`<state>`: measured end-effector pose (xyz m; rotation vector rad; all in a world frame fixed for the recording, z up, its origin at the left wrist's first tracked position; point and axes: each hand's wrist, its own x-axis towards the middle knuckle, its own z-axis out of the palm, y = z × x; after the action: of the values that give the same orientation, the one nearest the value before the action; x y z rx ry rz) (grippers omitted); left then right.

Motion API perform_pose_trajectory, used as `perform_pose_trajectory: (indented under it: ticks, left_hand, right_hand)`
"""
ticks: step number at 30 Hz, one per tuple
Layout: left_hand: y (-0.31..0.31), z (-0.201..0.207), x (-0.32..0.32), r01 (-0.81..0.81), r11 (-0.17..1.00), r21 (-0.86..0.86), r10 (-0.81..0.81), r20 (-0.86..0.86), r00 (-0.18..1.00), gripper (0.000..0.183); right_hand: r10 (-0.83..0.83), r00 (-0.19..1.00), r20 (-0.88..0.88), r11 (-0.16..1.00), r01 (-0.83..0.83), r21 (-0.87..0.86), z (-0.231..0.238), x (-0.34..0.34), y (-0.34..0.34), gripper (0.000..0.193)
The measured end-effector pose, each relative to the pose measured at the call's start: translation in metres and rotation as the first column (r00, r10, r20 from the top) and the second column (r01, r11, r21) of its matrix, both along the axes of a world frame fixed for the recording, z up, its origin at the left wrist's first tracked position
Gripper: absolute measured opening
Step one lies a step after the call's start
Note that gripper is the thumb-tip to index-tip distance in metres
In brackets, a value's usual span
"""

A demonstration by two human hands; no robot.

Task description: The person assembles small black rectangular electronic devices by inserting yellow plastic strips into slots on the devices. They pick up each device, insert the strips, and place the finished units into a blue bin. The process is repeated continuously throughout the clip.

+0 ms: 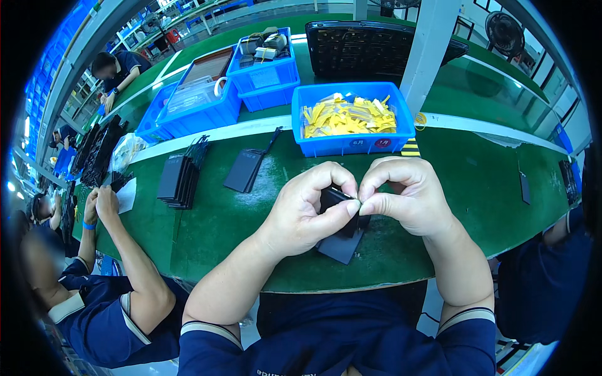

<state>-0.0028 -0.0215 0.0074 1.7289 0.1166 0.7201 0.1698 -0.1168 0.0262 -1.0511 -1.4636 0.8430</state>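
My left hand (313, 207) is closed on a flat black piece (333, 198), thumb and forefinger gripping it near one edge. At that edge my right hand (406, 195) is closed in a pinch, its fingertips touching the left thumb. Whatever is between the right fingertips is too small and covered to make out. Beneath both hands a flat black rectangular panel (342, 247) lies on the green table, partly hidden by the left hand. Left of my hands are a short stack of black panels with a cord (243, 172) and a taller stack (177, 180).
Beyond my hands stands a blue bin (345, 148) of yellow strips, against a grey post (429, 59). More blue bins (266, 95) are at the back left. A co-worker's hands (102, 204) work at the left. One black panel (525, 188) lies at the right.
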Motion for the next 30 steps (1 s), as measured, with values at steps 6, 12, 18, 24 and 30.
perform_pose_trajectory:
  ticks: [6, 12, 18, 24, 30]
  left_hand:
    - [-0.002, -0.005, 0.001, 0.049, 0.992, -0.121, -0.041, 0.065, 0.997, 0.015]
    - [-0.002, -0.001, 0.002, 0.098, 0.955, -0.280, -0.077, 0.085, 0.993, 0.024]
    - [0.010, -0.006, 0.001, 0.065, 0.924, -0.377, 0.018, 0.214, 0.977, 0.028]
    - [0.009, 0.002, 0.000, 0.048, 0.886, -0.462, 0.076, 0.246, 0.966, 0.029]
    - [0.009, 0.005, -0.001, -0.023, 0.887, -0.462, 0.129, 0.199, 0.971, 0.028]
  right_hand:
    - [0.070, 0.958, -0.279, 0.997, -0.061, 0.042, -0.010, -0.004, 0.005, 0.011]
    - [0.062, 0.852, -0.519, 0.991, -0.116, -0.072, -0.018, -0.008, 0.007, 0.014]
    - [-0.029, 0.878, -0.477, 0.974, -0.082, -0.210, -0.021, -0.013, 0.008, 0.019]
    - [-0.032, 0.933, -0.359, 0.937, -0.097, -0.335, -0.016, -0.011, 0.007, 0.014]
    - [-0.050, 0.972, -0.232, 0.940, -0.033, -0.339, -0.013, -0.008, 0.006, 0.010]
